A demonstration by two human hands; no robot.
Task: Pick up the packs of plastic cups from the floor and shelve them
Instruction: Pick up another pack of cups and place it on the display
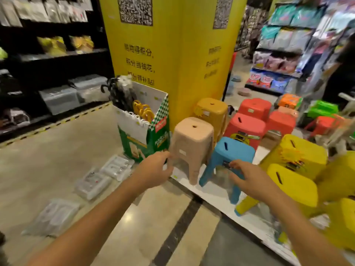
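A clear pack of plastic cups (199, 169) spans the gap between my hands, faint against the stools behind it. My left hand (155, 170) grips its left end and my right hand (243, 176) grips its right end, near a dark label. The pack hangs just above the white display platform (213, 196), in front of the beige stool (193, 143) and the blue stool (231, 152). Three more clear packs lie on the floor to my left: one near the green carton (117, 167), one closer (92, 184), and one nearest me (53, 215).
A green-and-white carton (146, 135) of hooks stands by the yellow pillar (172, 60). Red stools (247, 127) and yellow stools (295, 156) crowd the platform on the right. Dark shelves (53, 54) line the left aisle. A person in black (342, 73) stands at the far right.
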